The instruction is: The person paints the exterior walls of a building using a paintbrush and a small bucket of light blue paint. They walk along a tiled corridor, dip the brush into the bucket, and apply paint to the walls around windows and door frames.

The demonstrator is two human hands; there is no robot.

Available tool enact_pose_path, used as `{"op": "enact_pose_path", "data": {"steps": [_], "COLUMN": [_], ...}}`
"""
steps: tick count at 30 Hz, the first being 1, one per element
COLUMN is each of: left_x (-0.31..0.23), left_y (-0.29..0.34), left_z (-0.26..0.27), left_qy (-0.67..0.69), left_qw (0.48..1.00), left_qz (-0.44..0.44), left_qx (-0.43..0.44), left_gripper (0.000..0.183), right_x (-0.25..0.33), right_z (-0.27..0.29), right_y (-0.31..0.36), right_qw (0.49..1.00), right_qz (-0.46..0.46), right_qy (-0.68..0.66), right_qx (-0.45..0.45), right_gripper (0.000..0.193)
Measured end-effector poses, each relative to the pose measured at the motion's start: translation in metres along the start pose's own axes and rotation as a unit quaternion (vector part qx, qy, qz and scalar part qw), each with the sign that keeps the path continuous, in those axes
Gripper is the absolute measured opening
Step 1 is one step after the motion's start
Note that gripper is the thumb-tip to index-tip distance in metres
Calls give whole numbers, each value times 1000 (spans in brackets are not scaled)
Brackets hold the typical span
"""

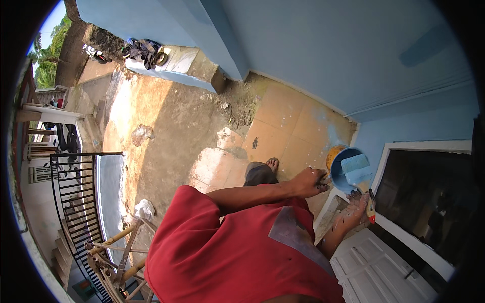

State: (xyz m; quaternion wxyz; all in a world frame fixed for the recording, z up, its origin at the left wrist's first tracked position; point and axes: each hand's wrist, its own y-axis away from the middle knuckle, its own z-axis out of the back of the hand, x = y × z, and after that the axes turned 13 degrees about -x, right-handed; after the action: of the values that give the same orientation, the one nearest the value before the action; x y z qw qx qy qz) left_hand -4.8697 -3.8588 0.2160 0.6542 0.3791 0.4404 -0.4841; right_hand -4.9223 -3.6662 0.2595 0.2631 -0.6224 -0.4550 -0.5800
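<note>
My left hand (309,182) is closed at the near-left edge of a blue-coated paint bucket (339,174), seemingly on its rim or handle; the exact hold is hard to make out. Orange-yellow shows on the bucket's outer side. In my paint-spotted right hand (355,208) is a wide paintbrush (356,167), its handle ending in red. The brush's head, thick with light blue paint, lies across the bucket's mouth. Whether it touches the paint inside cannot be seen.
Blue walls (323,55) rise ahead, and a dark window (424,202) with a white frame is at right, near a white panelled door (379,267). Paint-spotted tiles (275,121) cover the floor. A black railing (76,202) and bamboo poles (121,247) stand at left.
</note>
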Motion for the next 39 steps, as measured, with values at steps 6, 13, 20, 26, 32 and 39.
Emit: {"op": "enact_pose_path", "data": {"steps": [6,13,20,26,32,39], "left_x": [-1,0,3,-11,-8,1], "left_y": [-41,-85,-154,-196,-211,-246], "left_z": [20,7,-47,-87,-85,-81], "left_qy": [24,19,-1,-29,-11,64], "left_qw": [998,992,978,962,949,926], "left_qz": [44,50,63,69,147,231], "left_qx": [-48,-116,-201,-263,-279,-292], "left_gripper": [44,41,35,35,43,38], "right_x": [-34,-37,-22,6,-19,-47], "right_z": [-14,-19,-62,-132,-160,-184], "right_y": [-44,-114,-253,-305,-329,-308], "right_qw": [990,939,876,803,790,858], "right_qz": [-95,-174,-210,-217,-201,-79], "right_qy": [-33,-87,133,282,307,254], "right_qx": [99,282,414,478,491,439], "right_gripper": [43,70,61,55,43,31]}}
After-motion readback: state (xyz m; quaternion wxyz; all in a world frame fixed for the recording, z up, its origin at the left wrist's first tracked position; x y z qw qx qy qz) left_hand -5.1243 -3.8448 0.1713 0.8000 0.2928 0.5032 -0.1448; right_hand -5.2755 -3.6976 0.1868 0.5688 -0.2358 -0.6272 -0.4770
